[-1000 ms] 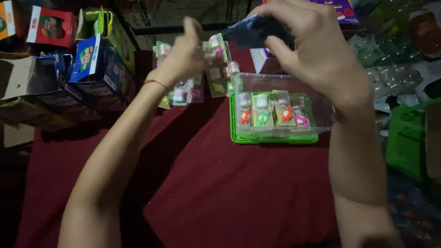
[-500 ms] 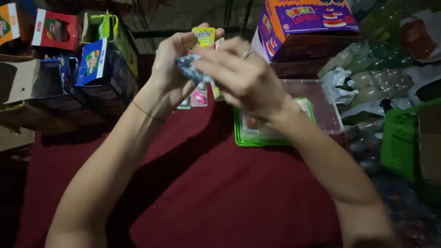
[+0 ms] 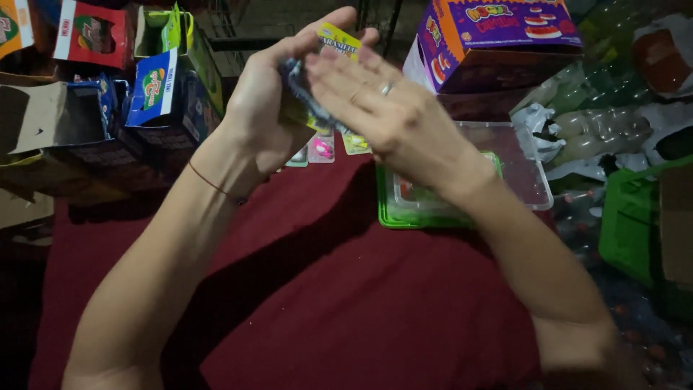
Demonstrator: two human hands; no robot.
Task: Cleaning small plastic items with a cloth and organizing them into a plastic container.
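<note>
My left hand [image 3: 263, 101] and my right hand [image 3: 375, 108] meet above a dark red cloth [image 3: 303, 303]. Between them they hold a small yellow-topped packet [image 3: 336, 40] with a dark, crinkled wrapper [image 3: 299, 90]. The left hand's fingers curl around it from the left. The right hand lies flat over it, with a ring on one finger. Most of the packet is hidden by the right hand. Below the hands hang several small clear sachets [image 3: 321, 148].
A clear plastic box [image 3: 520, 166] on a green tray [image 3: 404, 217] sits to the right. A purple and orange carton [image 3: 498, 36] stands behind it. Open cardboard boxes [image 3: 86, 115] crowd the left. Clear bottles [image 3: 599, 130] and a green crate [image 3: 635, 224] are at the right.
Both hands have come down and to the left, away from the clear box. The view has tilted, and the purple carton now shows. The dark wrapper stayed in my hands.
</note>
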